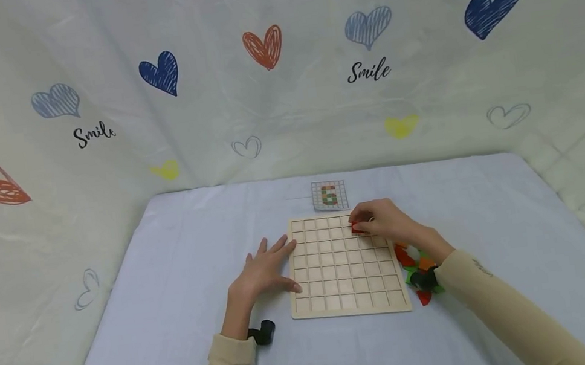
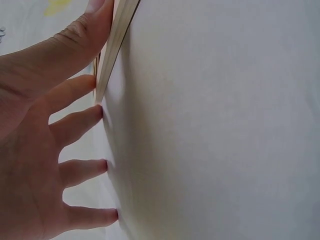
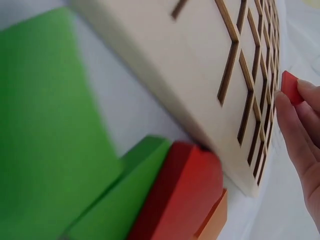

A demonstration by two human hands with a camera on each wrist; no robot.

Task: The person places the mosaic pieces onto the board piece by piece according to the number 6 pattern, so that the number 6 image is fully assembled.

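A pale wooden grid board (image 1: 352, 313) lies on the white-covered table, its square cells bare where they show. My left hand (image 1: 262, 274) is spread at the board's left side, thumb and index finger on the edge and the other fingertips on the cloth. Between the thumb and fingers of my right hand (image 1: 387, 221) is a small red block (image 3: 289, 88), pinched close over the far right cells. Part of that corner is hidden under the hand.
Beyond the board's far edge lies a small card (image 1: 329, 196) printed with a coloured figure 6 on a grid. Loose red, green, orange and white pieces (image 1: 404, 256) are heaped along the board's right side, under my right forearm. A white curtain (image 1: 316, 106) with printed hearts hangs behind the table.
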